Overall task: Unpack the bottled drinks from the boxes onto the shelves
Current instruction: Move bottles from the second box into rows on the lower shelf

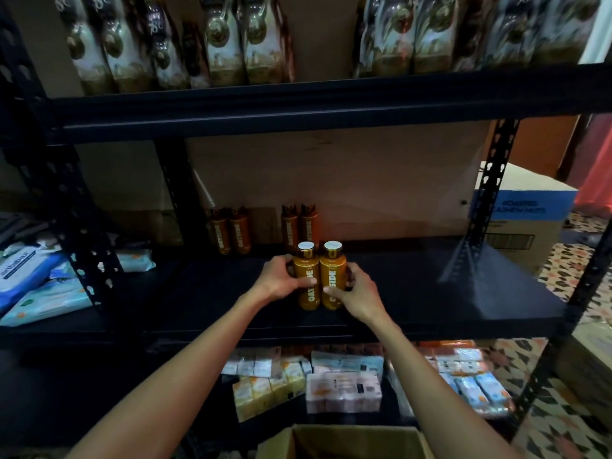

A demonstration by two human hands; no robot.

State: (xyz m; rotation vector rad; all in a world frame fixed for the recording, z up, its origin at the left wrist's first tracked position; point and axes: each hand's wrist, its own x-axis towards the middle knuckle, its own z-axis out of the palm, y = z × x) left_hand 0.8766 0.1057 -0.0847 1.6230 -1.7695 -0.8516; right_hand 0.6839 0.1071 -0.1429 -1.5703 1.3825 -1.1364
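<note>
- Bottles, two of them, amber with white caps, stand upright and touching on the front part of the middle shelf (430, 286), just toward 6 o'clock from the centre of the view.
- The left hand (281, 279) grips the left bottle (308, 279); its fingers (285, 260) curl round the bottle's 9 o'clock side and the thumb lies across the label.
- The right hand (359, 293) grips the right bottle (332, 271); its fingers wrap the 3 o'clock side and the thumb presses on the front of the label.
- Both labels carry white letters running up the bottle.
- Four back bottles of the same kind stand at the rear of the same shelf. One pair (299, 226) is at 12 o'clock from the held two, the other pair (228, 231) at 11 o'clock, and the pairs stand apart.
- An open cardboard box (347, 440) sits at 6 o'clock on the bottom edge, between the forearms. Its inside is too dark to read.
- Glossy pouches (228, 44) fill the upper shelf at 12 o'clock.
- Wipe packs (29, 279) lie at 9 o'clock, beyond the rack post.
- Wrapped packs (344, 389) lie on the lower shelf at 6 o'clock, under the middle shelf.
- A blue-and-white carton (526, 207) stands at 3 o'clock, behind the right post, near the patterned floor tiles (563, 409).
</note>
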